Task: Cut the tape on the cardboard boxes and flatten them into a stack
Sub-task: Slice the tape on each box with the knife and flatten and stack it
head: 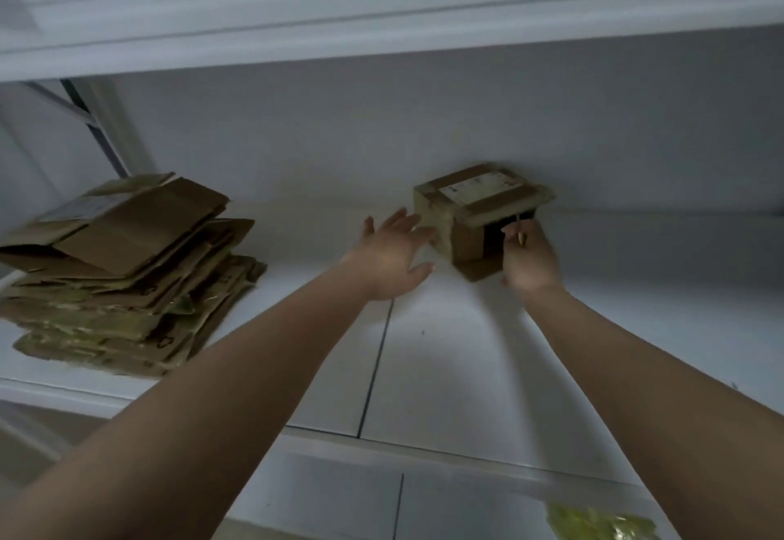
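1. The left hand [392, 255] sits at the centre of the frame with fingers straight and spread apart. Its fingertips lie at the left face of a small cardboard box [477, 217]; whether they actually touch it is hard to tell.
2. The right hand [530, 257], right of centre, is curled around a thin tool [519, 234] with a slim pointed end sticking up from the fist. It is too small and blurred to say what sort of cutter it is.
3. The cardboard box stands on the white shelf [466, 369] against the back wall, just above both hands. A pale label and brown tape show on its top, and the flaps on the near side hang open, dark inside.
4. A stack of flattened cardboard boxes [127, 272] lies at the left of the frame on the same shelf, well apart from the box.
5. Something yellow-green [598, 524] shows at the bottom right edge, blurred.
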A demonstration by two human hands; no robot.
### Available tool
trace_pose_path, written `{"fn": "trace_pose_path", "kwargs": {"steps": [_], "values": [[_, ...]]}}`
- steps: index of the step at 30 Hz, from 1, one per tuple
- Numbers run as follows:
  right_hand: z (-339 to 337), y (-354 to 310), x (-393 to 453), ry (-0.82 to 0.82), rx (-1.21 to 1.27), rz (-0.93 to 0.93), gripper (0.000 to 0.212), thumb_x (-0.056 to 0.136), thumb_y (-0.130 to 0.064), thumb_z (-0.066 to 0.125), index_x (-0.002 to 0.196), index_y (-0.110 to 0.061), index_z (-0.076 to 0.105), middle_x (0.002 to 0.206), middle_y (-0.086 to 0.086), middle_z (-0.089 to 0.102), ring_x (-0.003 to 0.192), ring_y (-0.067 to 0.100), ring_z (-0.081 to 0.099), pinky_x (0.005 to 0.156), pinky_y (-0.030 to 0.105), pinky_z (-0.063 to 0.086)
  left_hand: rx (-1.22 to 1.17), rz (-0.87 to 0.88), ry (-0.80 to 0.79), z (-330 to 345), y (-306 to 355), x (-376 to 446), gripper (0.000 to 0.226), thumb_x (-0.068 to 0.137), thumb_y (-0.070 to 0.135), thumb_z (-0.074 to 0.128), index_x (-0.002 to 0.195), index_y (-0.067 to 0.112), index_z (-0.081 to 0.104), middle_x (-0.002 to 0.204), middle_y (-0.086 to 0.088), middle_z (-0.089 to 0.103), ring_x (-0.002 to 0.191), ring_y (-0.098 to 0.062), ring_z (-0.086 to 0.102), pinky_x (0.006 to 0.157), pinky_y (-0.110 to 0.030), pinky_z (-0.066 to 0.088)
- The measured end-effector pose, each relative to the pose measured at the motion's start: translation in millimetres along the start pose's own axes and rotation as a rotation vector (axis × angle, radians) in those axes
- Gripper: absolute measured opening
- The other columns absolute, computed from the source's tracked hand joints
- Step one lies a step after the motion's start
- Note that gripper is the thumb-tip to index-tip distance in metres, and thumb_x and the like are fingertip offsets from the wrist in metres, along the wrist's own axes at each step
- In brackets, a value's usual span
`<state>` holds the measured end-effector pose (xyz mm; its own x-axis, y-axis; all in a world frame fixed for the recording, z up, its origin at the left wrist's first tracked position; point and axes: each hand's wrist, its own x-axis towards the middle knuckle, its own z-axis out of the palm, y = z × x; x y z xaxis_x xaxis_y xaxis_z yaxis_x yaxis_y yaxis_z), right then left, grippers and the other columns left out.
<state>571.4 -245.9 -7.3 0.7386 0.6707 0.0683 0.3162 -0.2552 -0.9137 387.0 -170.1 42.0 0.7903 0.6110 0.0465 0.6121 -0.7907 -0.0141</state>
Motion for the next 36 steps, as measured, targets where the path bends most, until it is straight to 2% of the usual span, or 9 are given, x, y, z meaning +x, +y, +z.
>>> {"fn": "trace_pose_path", "kwargs": {"steps": [3,6,8,11,18,23,29,32,36], "values": [[-3,-6,11,-0.103,0.045,-0.013,0.034,0.101,-0.038,0.034,0.131,-0.026,0.046,0.12,0.001,0.054,0.09,0.023,0.06,0.084,0.044,0.054,-0.002,-0.04,-0.02,2,17,2,0.064,0.099,0.045,0.04,0.153,0.021,0.015,0.161,-0.005,0.011,0.149,-0.021,0.002,0.117,-0.053,0.005],[5,-13,18,-0.181,0.079,-0.005,0.034,0.101,-0.032,0.034,0.132,-0.027,0.046,0.108,0.0,0.051,0.072,0.01,0.052,0.073,0.036,0.057,-0.003,-0.099,-0.041,4,24,-6,0.065,0.099,0.045,0.04,0.154,0.02,0.014,0.161,-0.005,0.01,0.149,-0.021,0.002,0.118,-0.054,0.008],[11,-16,24,-0.188,0.108,0.007,0.037,0.101,-0.029,0.034,0.136,-0.027,0.045,0.114,0.001,0.051,0.074,0.016,0.057,0.063,0.033,0.056,-0.011,-0.133,-0.047,5,25,-15,0.065,0.099,0.044,0.041,0.153,0.019,0.015,0.161,-0.006,0.011,0.149,-0.022,0.002,0.117,-0.055,0.01],[16,-18,31,-0.19,0.231,0.113,0.038,0.1,-0.029,0.035,0.134,-0.021,0.049,0.124,0.008,0.053,0.068,0.02,0.059,0.048,0.023,0.04,-0.009,-0.181,-0.055,9,22,-28,0.065,0.099,0.044,0.042,0.153,0.019,0.017,0.161,-0.007,0.012,0.149,-0.022,0.004,0.117,-0.053,0.014],[18,-19,0,-0.17,0.454,0.197,0.029,0.098,-0.037,0.044,0.106,-0.014,0.059,0.084,0.0,0.056,0.053,0.014,0.05,0.055,0.026,0.043,-0.016,-0.252,-0.042,14,18,-46,0.071,0.098,0.041,0.046,0.154,0.019,0.009,0.161,-0.006,0.012,0.149,-0.023,0.006,0.116,-0.051,0.015],[30,-35,-49,-0.211,0.487,0.096,0.03,0.098,-0.033,0.045,0.102,-0.015,0.069,0.08,0.003,0.061,0.056,0.012,0.048,0.054,0.025,0.041,-0.134,-0.298,0.092,13,27,-58,0.08,0.095,0.038,0.054,0.154,0.016,0.005,0.16,-0.009,0.013,0.147,-0.025,0.015,0.115,-0.046,0.026],[41,-49,-119,-0.304,0.462,-0.039,0.029,0.099,-0.026,0.046,0.099,-0.018,0.074,0.08,0.002,0.065,0.044,0.007,0.044,0.04,0.017,0.037,-0.37,-0.591,0.347,24,21,-101,0.105,0.082,0.05,0.067,0.153,0.012,-0.001,0.158,-0.012,0.018,0.142,-0.031,0.028,0.105,-0.047,0.042],[42,-52,-151,-0.36,0.473,-0.039,0.032,0.099,-0.025,0.046,0.097,-0.014,0.076,0.062,-0.001,0.055,0.035,0.003,0.04,0.038,0.014,0.034,-0.431,-0.686,0.382,28,20,-123,0.117,0.073,0.062,0.069,0.152,0.009,0.002,0.156,-0.012,0.022,0.137,-0.03,0.036,0.099,-0.044,0.045],[39,-51,-182,-0.432,0.522,-0.036,0.032,0.1,-0.023,0.046,0.096,-0.01,0.075,0.058,-0.006,0.064,0.031,0.005,0.034,0.037,0.015,0.031,-0.355,-0.829,0.416,36,29,-143,0.101,0.075,0.058,0.068,0.15,0.014,0.016,0.149,-0.009,0.032,0.129,-0.031,0.044,0.089,-0.045,0.049]]}}
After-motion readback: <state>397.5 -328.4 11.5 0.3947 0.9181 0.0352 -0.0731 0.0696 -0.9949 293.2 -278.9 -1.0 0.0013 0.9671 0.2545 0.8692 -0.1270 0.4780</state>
